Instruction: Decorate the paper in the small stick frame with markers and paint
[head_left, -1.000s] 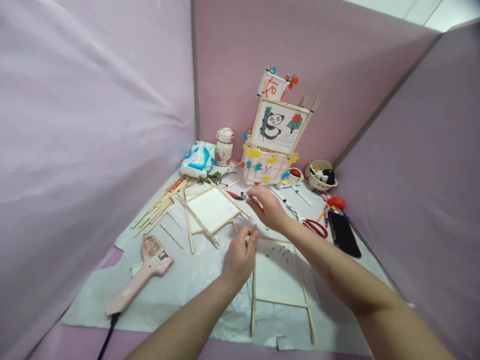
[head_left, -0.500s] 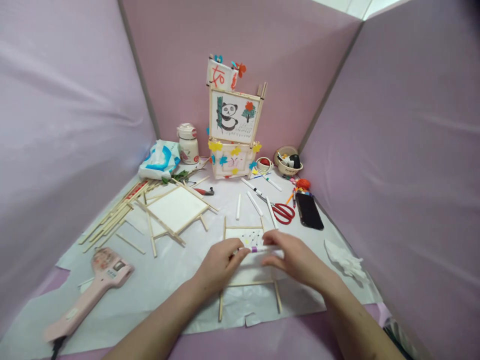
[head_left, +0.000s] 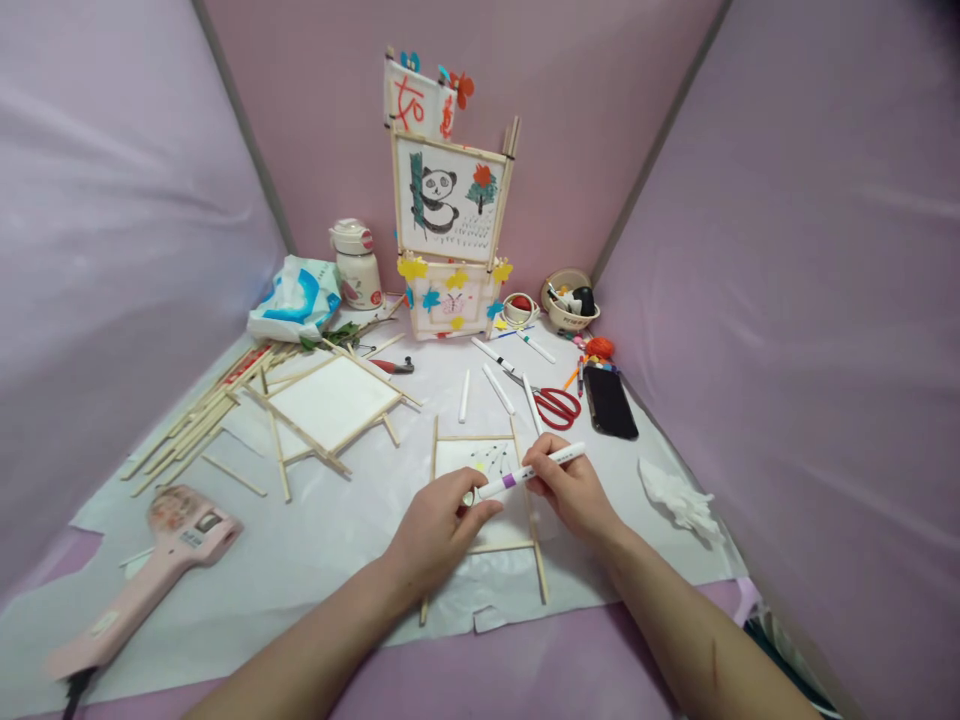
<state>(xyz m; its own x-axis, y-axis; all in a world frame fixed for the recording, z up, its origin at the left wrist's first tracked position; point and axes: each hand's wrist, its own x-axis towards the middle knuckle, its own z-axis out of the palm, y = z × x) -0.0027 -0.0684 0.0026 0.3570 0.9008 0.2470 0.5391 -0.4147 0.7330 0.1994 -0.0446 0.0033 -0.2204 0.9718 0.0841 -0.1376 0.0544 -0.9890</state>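
A white marker pen [head_left: 534,470] with a purple band slants between my two hands. My left hand [head_left: 442,515] pinches its lower left end between thumb and fingers. My right hand [head_left: 568,490] is closed on the barrel farther up, the upper end sticking out past the fingers. Beneath both hands lies a stick-framed white panel [head_left: 504,535], with small dark marks and a yellow spot drawn near its top. Part of the panel is hidden by my hands.
Several white markers [head_left: 464,396] and red-handled scissors [head_left: 556,408] lie beyond my hands. A phone [head_left: 610,402] and crumpled tissue [head_left: 679,500] are right. Left are a pink glue gun [head_left: 150,570], loose sticks [head_left: 187,430] and another framed panel [head_left: 334,403]. Behind stands a decorated paper lantern [head_left: 451,205].
The pen has gone from nearly level to slanting up to the right. My right fingers have closed around its barrel. The whole view has shifted slightly.
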